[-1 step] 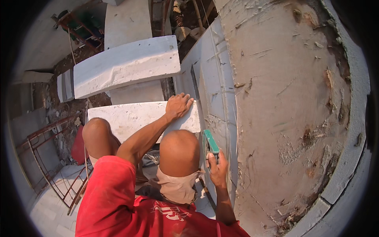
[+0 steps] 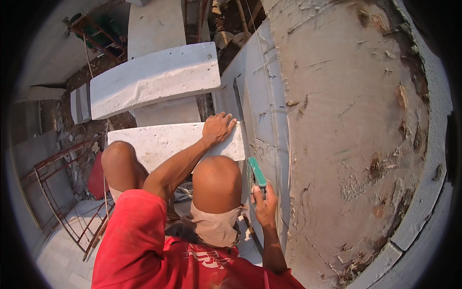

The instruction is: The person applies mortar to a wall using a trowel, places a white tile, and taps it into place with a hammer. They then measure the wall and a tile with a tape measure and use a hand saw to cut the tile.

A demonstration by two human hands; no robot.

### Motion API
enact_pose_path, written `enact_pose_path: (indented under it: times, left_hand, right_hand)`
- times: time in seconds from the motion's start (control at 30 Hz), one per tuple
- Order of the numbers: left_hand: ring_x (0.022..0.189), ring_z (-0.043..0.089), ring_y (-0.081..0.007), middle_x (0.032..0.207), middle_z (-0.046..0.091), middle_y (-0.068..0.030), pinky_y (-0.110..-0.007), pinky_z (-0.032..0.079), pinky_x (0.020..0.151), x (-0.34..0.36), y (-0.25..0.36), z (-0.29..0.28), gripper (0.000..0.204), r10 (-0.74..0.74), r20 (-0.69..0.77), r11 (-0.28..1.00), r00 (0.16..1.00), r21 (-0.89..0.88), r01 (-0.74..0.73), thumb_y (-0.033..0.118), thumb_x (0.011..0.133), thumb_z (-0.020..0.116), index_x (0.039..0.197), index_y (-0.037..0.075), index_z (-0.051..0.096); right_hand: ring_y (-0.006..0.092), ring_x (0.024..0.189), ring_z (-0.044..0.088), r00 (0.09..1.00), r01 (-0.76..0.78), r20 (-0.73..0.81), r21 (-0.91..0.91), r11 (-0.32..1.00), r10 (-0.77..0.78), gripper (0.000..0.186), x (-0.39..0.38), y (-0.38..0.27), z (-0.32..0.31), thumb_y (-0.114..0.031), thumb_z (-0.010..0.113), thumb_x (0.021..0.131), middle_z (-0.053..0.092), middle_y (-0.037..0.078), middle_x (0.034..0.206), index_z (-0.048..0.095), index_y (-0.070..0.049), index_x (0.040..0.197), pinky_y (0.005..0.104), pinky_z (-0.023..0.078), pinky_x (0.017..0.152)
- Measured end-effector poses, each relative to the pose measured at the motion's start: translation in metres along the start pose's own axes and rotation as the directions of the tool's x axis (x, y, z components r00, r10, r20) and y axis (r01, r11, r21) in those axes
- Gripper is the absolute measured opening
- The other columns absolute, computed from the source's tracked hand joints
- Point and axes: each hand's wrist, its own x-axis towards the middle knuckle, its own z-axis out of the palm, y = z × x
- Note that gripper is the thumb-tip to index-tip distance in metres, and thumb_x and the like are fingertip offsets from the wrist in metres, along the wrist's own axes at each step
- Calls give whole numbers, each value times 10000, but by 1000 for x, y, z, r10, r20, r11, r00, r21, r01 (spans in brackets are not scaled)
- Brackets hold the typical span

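Note:
My left hand lies over the far edge of a white lightweight block, near its right end. Its fingers are spread and slightly bent. My right hand is closed around the green handle of a hand saw. The saw's thin dark blade points away from me and runs close along the block's right end. I cannot tell whether its teeth touch the block. My knee is up against the block's near side and hides part of it.
Another white block lies farther off across a pale plank. A rough plastered wall rises close on my right. Rusty scaffold frames stand at the left. A person in dark green is at the far left.

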Motion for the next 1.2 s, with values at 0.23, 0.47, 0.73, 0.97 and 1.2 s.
enact_pose_path:
  times: [0.23, 0.47, 0.73, 0.97, 1.2]
  left_hand:
    - [958, 663, -340, 1022, 648, -155, -457, 514, 858, 5, 4, -6, 488, -37, -45, 999, 998, 24, 38, 518, 1005, 466, 1135, 92, 665]
    - [975, 655, -352, 1008, 629, -168, -469, 506, 857, 8, 3, -1, 510, -70, -34, 995, 997, 70, 72, 568, 991, 475, 1126, 115, 667]
    - [1016, 651, -338, 1015, 634, -165, -475, 498, 874, 10, 2, 4, 501, -67, -21, 994, 998, 80, 68, 562, 990, 487, 1104, 120, 694]
    - [925, 673, -327, 966, 638, -152, -464, 522, 814, 10, 0, 7, 394, -31, -136, 998, 990, 55, 39, 467, 1005, 522, 1094, 127, 699]
    - [894, 677, -300, 921, 632, -126, -422, 535, 779, 13, -1, 6, 318, 11, -150, 995, 989, 101, 4, 413, 1004, 548, 1046, 134, 695]
  right_hand:
    - [205, 744, 652, 982, 172, -29, -261, 950, -186, 434, 3, 8, 5, -347, 571, 1031, 620, 95, 817, 589, 8, 1280, 365, 535, 710]
    - [175, 706, 625, 998, -47, -42, -38, 998, 45, 581, -2, 6, 8, -471, 540, 1031, 600, 99, 823, 532, -15, 1390, 333, 538, 676]
    - [76, 581, 530, 991, -77, -112, -53, 996, 71, 670, -97, 8, -16, -523, 535, 1018, 549, 6, 694, 492, 26, 1400, 233, 438, 525]
    - [78, 550, 461, 983, -44, -178, -33, 998, 38, 626, -20, 29, 15, -551, 502, 1030, 504, -1, 667, 570, 21, 1274, 274, 404, 495]
    - [126, 624, 559, 983, -141, -137, -114, 983, 125, 697, -76, 24, -7, -607, 494, 1006, 591, 50, 716, 582, 3, 1334, 298, 442, 571]
